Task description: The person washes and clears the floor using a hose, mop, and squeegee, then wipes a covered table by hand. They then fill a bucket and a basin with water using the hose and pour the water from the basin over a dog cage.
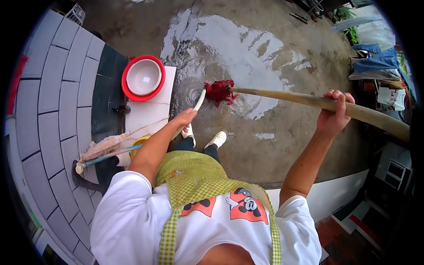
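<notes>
My left hand (184,118) is closed around a whitish hose (200,100). The hose's end points at the floor right beside a dark red mop head (218,92), and ripples spread in the water there. Wrapped round the long wooden handle (282,96) of the same mop is my right hand (336,112), well up the shaft. The handle slants from the mop head up past the right edge of the view. The mop head rests on wet concrete (247,57), and the fibres look soaked.
On a white ledge (150,115) at left, a white bowl (144,77) sits within a red basin (126,90). A blue-green stick (110,154) lies near a grey tiled wall (66,88). My white clogs (216,140) stand on the floor. Cloths (375,62) hang at far right.
</notes>
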`<act>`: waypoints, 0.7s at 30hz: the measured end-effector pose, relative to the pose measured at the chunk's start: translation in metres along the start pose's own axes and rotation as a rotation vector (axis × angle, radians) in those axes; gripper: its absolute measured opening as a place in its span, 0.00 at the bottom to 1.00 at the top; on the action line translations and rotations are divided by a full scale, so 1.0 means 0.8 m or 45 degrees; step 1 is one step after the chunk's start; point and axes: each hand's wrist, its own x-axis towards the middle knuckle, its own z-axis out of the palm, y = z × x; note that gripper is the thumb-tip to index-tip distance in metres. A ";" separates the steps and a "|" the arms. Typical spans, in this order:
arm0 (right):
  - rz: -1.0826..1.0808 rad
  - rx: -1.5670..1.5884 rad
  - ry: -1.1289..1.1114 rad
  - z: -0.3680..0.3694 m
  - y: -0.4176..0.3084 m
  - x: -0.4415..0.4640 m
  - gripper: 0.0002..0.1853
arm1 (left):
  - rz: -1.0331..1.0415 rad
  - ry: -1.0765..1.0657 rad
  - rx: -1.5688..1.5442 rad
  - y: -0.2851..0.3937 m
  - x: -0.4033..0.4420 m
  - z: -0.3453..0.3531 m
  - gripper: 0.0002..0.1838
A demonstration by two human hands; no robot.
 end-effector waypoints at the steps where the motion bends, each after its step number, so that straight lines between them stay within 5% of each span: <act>1: -0.112 -0.139 0.204 -0.005 0.018 -0.010 0.06 | 0.043 -0.012 0.013 -0.009 0.014 0.007 0.21; 2: -0.222 -0.276 0.409 -0.018 0.052 -0.027 0.06 | 0.085 -0.023 0.026 -0.019 0.026 0.013 0.21; 4: -0.029 -0.536 0.540 -0.043 0.142 -0.066 0.06 | 0.084 -0.007 0.076 -0.025 0.029 0.018 0.21; 7: 0.434 -0.249 0.389 -0.092 0.270 -0.127 0.09 | 0.062 -0.019 0.107 -0.028 0.027 0.020 0.20; 15: 0.367 0.226 -0.479 -0.012 0.042 0.008 0.10 | 0.101 -0.053 0.041 -0.011 0.010 0.023 0.20; 17: -0.006 -0.008 0.044 -0.029 0.078 -0.005 0.09 | 0.127 -0.028 0.115 -0.023 0.035 0.031 0.19; 18: 0.050 -0.220 0.316 -0.041 0.124 -0.026 0.08 | 0.140 -0.006 0.202 -0.033 0.046 0.036 0.19; 21: 0.576 -0.381 0.352 -0.058 0.239 -0.107 0.10 | 0.150 0.015 0.238 -0.040 0.046 0.042 0.20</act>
